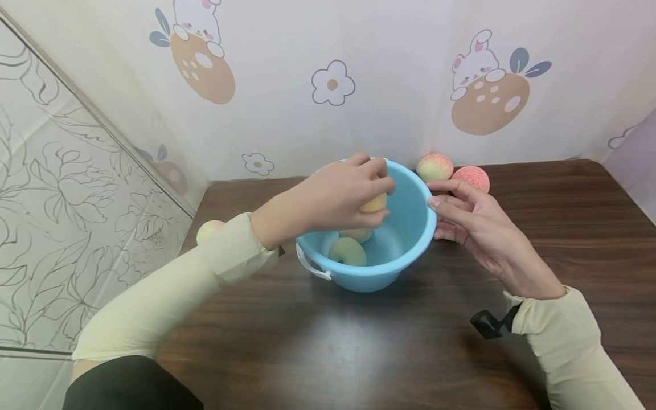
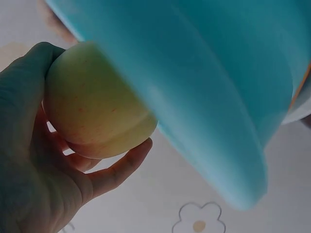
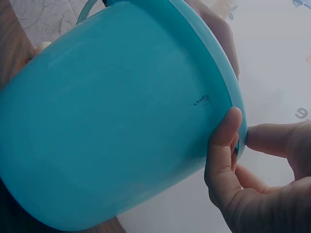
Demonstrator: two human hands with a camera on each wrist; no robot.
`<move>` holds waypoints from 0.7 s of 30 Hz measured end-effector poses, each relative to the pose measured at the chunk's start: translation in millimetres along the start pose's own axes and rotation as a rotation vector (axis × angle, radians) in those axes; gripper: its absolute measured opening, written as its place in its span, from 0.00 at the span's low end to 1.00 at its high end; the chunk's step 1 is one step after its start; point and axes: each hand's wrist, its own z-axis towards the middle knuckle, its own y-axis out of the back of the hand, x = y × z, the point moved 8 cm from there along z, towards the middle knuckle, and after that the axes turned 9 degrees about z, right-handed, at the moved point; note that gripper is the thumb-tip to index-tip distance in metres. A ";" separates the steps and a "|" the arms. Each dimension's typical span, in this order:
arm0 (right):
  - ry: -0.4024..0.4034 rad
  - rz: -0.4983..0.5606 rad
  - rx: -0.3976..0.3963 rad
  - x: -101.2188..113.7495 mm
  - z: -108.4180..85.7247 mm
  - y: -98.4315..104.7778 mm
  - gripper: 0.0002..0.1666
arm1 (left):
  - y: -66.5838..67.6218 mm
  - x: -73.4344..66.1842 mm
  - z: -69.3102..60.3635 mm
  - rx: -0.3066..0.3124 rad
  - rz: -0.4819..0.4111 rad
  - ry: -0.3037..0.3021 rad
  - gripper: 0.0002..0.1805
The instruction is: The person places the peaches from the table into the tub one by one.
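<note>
Head view: your right hand (image 1: 479, 230) pinches the rim of the blue bucket (image 1: 400, 228); your left hand (image 1: 340, 193) has its fingers curled around a yellow peach (image 1: 374, 204) at the bucket's mouth. You're apparently mid-transfer; next calls for steadying the rim. Beyond sits a pink peach (image 1: 471, 179).

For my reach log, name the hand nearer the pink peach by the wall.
Right hand, just in front of the pink peach, gripping the bucket; the left hand is farther, at its opening.

Left hand (image 1: 342, 191) and right hand (image 1: 478, 219) curled
</note>
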 end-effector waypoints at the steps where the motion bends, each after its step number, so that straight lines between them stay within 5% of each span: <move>1: 0.000 0.000 0.001 0.0 0.0 -0.1 0.23 | -2.1 -2.3 1.4 0.005 0.001 -0.010 0.19; 7: -0.001 0.012 0.004 -0.1 -0.1 -0.1 0.23 | -16.0 -14.2 9.3 0.057 -0.029 -0.053 0.19; 17: 0.001 0.011 0.004 -0.2 -0.4 0.2 0.23 | -47.8 -23.4 16.7 0.242 -0.035 -0.103 0.20; 21: 0.002 0.012 0.007 -0.2 -0.3 -0.1 0.23 | -56.1 -25.7 19.5 0.261 -0.085 -0.119 0.15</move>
